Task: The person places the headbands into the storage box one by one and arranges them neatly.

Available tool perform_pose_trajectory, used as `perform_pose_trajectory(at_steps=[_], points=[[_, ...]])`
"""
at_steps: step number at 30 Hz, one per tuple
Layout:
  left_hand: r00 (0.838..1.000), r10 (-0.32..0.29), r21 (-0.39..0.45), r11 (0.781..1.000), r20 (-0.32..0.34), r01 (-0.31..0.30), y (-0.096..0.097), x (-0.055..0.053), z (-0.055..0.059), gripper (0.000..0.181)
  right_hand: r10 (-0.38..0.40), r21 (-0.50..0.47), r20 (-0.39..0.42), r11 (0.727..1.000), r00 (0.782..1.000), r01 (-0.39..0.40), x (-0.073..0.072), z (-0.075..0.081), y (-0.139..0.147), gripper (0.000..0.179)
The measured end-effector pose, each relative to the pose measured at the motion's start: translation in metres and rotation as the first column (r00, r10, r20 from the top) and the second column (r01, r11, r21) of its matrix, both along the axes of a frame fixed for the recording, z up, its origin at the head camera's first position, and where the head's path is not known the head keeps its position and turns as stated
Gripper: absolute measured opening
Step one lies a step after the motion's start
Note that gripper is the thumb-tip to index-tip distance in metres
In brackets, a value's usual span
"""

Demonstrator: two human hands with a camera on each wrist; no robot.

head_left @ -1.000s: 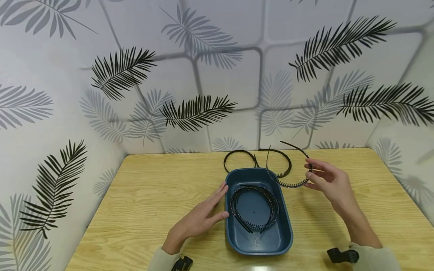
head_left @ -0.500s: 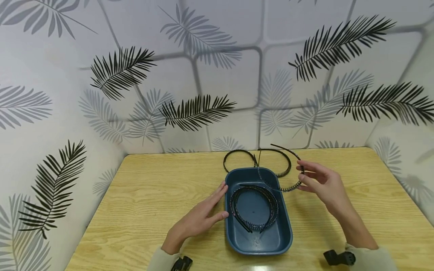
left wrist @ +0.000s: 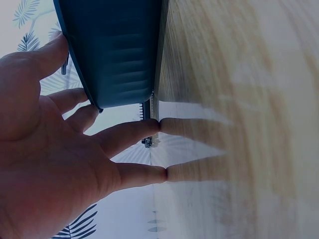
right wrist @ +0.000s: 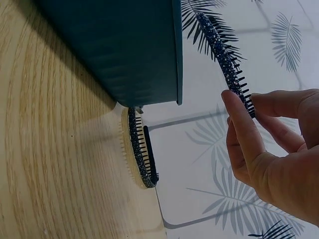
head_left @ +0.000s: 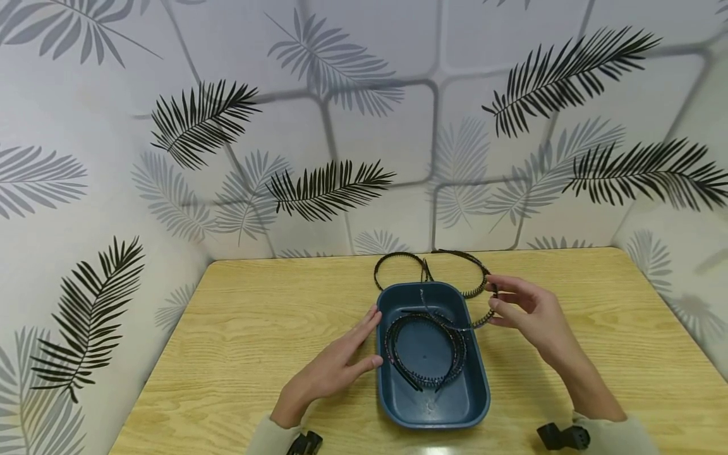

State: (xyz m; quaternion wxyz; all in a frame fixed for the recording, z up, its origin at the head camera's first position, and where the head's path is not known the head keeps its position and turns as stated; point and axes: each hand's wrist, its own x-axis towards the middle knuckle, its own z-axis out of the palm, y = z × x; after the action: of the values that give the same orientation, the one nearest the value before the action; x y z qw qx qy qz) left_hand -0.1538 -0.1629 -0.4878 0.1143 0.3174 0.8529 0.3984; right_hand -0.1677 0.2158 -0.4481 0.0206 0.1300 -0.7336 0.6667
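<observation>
Dark, glitter-speckled, curved headband with comb teeth (right wrist: 222,50): one, in hand, its arc crossing above the right rim of the blue, rectangular, round-cornered plastic tray (head_left: 455,404), visible tip over the tray's far half. Whether it touches the pieces beneath, I cannot tell; its other tip is lost to me among the clutter behind.

Right hand (head_left: 529,316): right of the tray, thumb and fingers pinching that headband.

Left hand (head_left: 332,366): left of the tray, fingers and thumb spread, tips against its left side, gripping nothing.

Loop of stacked dark headbands (head_left: 435,382): inside the tray; count uncertain on my feed.

Loose black headbands (head_left: 400,254): two, on the light wood-grain tabletop (head_left: 284,303) beyond the tray's far end, behind its left and right corners.

Change noted: against my earlier head views, the right hand stands farther left and the pinched headband lower, its visible tip brought from beyond the tray's far rim to over the interior. I judge the carry well advanced, release not yet made.
</observation>
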Motion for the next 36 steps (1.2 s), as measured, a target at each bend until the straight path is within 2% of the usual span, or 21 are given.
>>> perform_pose_trajectory(at_steps=[14,36], points=[[1.0,-0.003,-0.003,1.0,-0.008,0.003,-0.001,-0.001,-0.003,0.078,0.036,0.072,0.028,0.997,0.999,-0.038,0.001,-0.003,-0.012,0.041],[1.0,0.0,-0.006,1.0,0.005,0.0,-0.001,-0.001,-0.002,0.078,0.102,0.074,0.063,0.992,0.993,-0.106,0.006,-0.006,-0.031,0.037]])
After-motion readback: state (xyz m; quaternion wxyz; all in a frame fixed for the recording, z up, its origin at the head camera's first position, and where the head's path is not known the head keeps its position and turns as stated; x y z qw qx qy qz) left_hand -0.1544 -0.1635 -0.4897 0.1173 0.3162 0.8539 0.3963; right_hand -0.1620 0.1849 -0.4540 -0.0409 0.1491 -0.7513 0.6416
